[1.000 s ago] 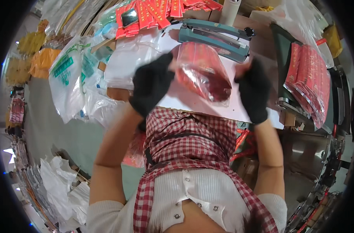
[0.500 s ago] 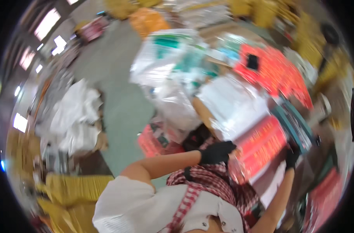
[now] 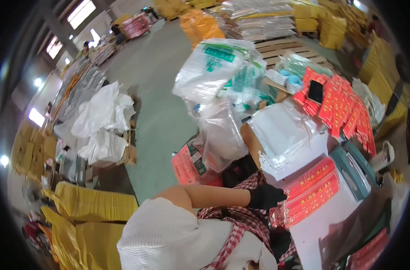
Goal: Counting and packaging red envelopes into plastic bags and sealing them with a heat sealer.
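Note:
My left hand [image 3: 265, 196], in a black glove, reaches to the right across my checked apron and grips the near edge of a clear bag of red packets [image 3: 312, 191]. The bag lies flat on the white table top [image 3: 324, 231]. My right hand does not show in the head view. Just past the bag lies a stack of empty clear plastic bags [image 3: 286, 130]. A teal heat sealer [image 3: 354, 170] stands to the right of the bag.
Rows of red packets [image 3: 344, 105] with a black phone [image 3: 315, 91] on them cover the far table. Tape rolls [image 3: 293, 82], full white sacks [image 3: 218, 67], a clear bag [image 3: 220, 135] and a pink bag [image 3: 191, 164] crowd the left edge. Yellow sacks [image 3: 92, 204] lie on the floor.
The view has swung left, from the table to the floor. Both hands held the bag of red packets up; now it lies on the table under my left hand, and the right hand is out of view.

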The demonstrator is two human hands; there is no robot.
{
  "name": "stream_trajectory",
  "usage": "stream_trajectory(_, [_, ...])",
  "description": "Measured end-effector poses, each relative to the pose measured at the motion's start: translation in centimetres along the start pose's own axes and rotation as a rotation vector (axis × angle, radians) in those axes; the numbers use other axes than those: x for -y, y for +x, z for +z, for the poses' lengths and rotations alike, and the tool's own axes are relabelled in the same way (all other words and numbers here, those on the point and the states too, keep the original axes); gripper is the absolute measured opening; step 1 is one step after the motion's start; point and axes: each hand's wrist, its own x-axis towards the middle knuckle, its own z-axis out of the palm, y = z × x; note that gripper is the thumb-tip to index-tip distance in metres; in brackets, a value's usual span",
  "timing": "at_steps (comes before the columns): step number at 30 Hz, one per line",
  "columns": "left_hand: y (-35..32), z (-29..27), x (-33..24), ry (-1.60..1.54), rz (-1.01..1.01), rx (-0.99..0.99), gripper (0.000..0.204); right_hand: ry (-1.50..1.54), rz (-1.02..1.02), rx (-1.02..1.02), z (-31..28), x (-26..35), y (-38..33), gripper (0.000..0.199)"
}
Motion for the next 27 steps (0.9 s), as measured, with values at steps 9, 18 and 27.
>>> stream_trajectory(9, [3.2,-4.1,-1.5,-0.037,0.140,-0.167,0.024,-0.535,0.002,-0.032,-1.3,8.3,9.1,0.044])
stream_trajectory(18, [9.2,-10.1,-2.7,-0.212,0.203,-0.626,0.032,-0.799,-0.118,0.005,-8.2,9.4,16.6,0.021])
stream_trajectory(27, [12.3,-21.5,-7.4,-0.912,0.132,-0.421,0.028,-0.520,-0.142,-0.319,-18.3,13.1,25.0,0.023])
